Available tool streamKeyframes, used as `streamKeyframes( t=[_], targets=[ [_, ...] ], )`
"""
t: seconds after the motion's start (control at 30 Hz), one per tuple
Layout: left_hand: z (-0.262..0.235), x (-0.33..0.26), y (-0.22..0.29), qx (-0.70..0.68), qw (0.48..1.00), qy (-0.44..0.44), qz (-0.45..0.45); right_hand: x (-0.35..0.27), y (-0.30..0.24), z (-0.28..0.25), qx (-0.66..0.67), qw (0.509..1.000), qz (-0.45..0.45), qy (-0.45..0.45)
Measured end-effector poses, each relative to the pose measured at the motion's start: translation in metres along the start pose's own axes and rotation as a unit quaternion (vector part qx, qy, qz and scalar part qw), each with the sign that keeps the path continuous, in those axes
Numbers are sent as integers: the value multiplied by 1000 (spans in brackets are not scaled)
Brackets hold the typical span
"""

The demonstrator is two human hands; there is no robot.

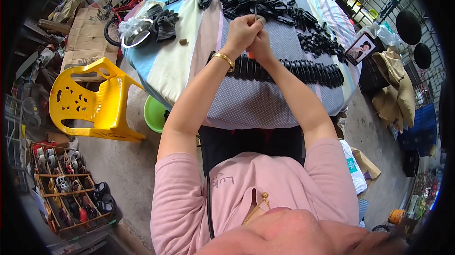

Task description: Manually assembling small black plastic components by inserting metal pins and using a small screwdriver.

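Observation:
Over the table, my left hand point(241, 32), with a gold bracelet at the wrist, and my right hand point(260, 46) meet, both closed with fingers bent inward. A thin greyish piece point(256, 12) sticks up from the fingertips. Below them, between the wrists, a small bit of orange point(251, 55) shows; the fingers hide what it belongs to. A row of black plastic parts point(308, 71) stands side by side on the cloth just nearer to me, partly behind my forearms. Beyond my hands lies a large loose heap of similar black parts point(265, 6).
A smaller pile of black pieces point(320, 42) lies to the right, near a phone point(360, 49) with a lit screen. On the left are a metal bowl point(137, 37), dark gloves point(166, 24) and a yellow chair point(95, 98). A green basin point(155, 114) stands below the table edge.

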State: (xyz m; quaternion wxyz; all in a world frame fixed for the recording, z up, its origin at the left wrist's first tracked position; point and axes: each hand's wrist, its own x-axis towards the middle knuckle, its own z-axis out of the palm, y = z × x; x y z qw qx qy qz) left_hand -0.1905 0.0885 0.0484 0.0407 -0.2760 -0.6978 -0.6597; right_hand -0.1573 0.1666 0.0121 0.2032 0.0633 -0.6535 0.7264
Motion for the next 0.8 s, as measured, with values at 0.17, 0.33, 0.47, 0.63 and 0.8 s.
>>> streamKeyframes(
  t=[0.17,0.33,0.47,0.63,0.8],
  targets=[
    [-6,-3,-19,-57,998,9,-21,1,7,9,-101,993,-52,5],
    [1,-6,-6,-3,999,-11,-33,-2,9,0,-21,1000,4,13],
    [-8,-4,-4,-20,999,-13,-47,0,-2,8,-53,998,28,-4],
    [-21,1,-2,22,999,2,-36,1,1,21,-7,999,31,-6],
    [-22,-10,-21,-68,997,13,-28,15,36,23,-78,989,-126,-11]
  ],
)
